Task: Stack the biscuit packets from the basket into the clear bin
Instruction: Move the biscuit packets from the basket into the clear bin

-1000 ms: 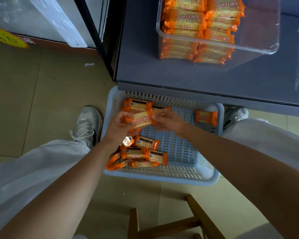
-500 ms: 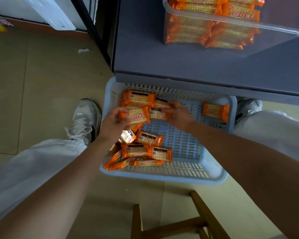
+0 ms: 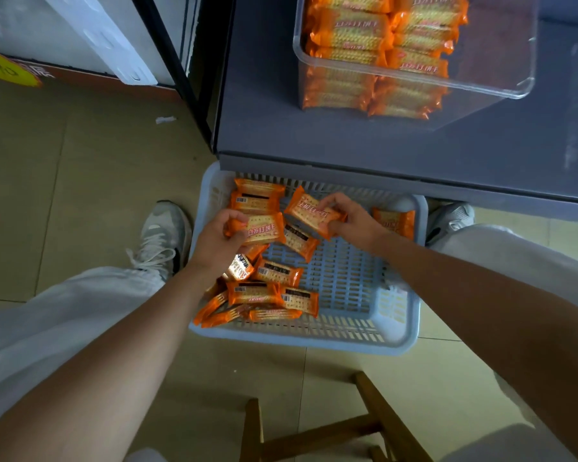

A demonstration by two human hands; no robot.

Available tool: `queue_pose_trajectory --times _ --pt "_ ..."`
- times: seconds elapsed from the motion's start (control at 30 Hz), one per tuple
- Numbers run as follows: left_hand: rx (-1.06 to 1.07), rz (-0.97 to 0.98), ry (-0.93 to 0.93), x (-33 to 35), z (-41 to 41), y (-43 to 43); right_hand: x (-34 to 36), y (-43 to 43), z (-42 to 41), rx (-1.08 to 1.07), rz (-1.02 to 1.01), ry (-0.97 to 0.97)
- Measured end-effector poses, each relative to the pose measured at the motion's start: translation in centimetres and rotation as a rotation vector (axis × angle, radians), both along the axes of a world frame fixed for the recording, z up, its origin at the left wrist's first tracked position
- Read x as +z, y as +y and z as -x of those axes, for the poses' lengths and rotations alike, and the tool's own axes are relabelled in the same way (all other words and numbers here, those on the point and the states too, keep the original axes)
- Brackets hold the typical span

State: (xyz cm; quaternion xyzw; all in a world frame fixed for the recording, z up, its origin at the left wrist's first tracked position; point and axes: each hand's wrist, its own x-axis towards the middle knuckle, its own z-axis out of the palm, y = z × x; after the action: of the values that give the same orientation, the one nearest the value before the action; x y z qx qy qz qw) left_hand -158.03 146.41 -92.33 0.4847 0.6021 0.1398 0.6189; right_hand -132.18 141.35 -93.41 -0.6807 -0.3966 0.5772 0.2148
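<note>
A pale blue slotted basket sits on the floor between my feet, with several orange biscuit packets heaped in its left half and one lone packet at its far right. My left hand grips one packet by its left end. My right hand pinches a second packet, tilted, just above the pile. The clear bin stands on the grey table above, its left part filled with stacked orange packets.
The grey table overhangs the basket's far edge. A black post and a white panel stand at the left. A wooden stool frame is below me. My shoes flank the basket.
My right hand has picked a second packet out of the pile and lifted it. My left hand still holds its packet. The view has tilted up, showing more of the bin.
</note>
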Motion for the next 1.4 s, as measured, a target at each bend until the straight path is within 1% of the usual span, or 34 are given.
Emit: queue_pose_trajectory --times 0.1,0.2,0.3,0.4,0.57,0.67,0.83,0.93,1.0,1.07,1.17,1.23,1.3,1.4 --pt "-0.017 -0.029 -0.005 1.5 -0.4 -0.2 2.6 0.2 0.0 -0.066 0.009 0.105" --pt "-0.018 -0.058 -0.004 3.3 -1.0 -0.4 4.8 0.1 0.0 -0.072 0.015 0.171" --pt "-0.009 -0.102 -0.04 5.1 -2.0 -1.0 6.1 -0.4 0.5 -0.093 0.051 0.252" --pt "-0.023 -0.117 -0.087 6.4 -3.0 -1.8 6.6 -0.9 1.2 -0.074 0.071 0.228" --pt "0.003 -0.144 -0.153 8.4 -3.7 -2.3 7.9 -1.1 1.3 -0.142 0.025 0.145" --pt "-0.01 -0.164 -0.15 9.4 -3.7 -2.6 8.9 -1.5 0.8 -0.191 0.021 0.126" --pt "-0.019 -0.176 -0.139 10.7 -4.1 -3.2 10.8 -2.0 -0.1 -0.281 0.046 0.308" --pt "-0.034 -0.189 -0.159 11.4 -4.4 -3.7 11.4 -2.2 -0.2 -0.273 0.086 0.362" --pt "-0.055 -0.191 -0.181 11.8 -4.4 -4.0 11.8 -2.4 -0.3 -0.245 0.095 0.351" --pt "-0.058 -0.189 -0.192 12.0 -4.4 -4.2 12.3 -2.5 -0.4 -0.271 0.069 0.327" --pt "-0.041 -0.177 -0.205 12.2 -4.5 -4.3 12.9 -2.4 -0.3 -0.45 0.006 0.36" --pt "-0.033 -0.175 -0.213 12.4 -4.6 -4.3 13.0 -2.4 -0.3 -0.51 -0.018 0.358" --pt "-0.016 -0.182 -0.217 12.6 -4.6 -4.2 13.0 -2.5 -0.4 -0.46 -0.024 0.311" --pt "0.024 -0.167 -0.246 12.7 -4.5 -4.1 13.0 -2.6 -1.3 -0.292 -0.016 0.194"
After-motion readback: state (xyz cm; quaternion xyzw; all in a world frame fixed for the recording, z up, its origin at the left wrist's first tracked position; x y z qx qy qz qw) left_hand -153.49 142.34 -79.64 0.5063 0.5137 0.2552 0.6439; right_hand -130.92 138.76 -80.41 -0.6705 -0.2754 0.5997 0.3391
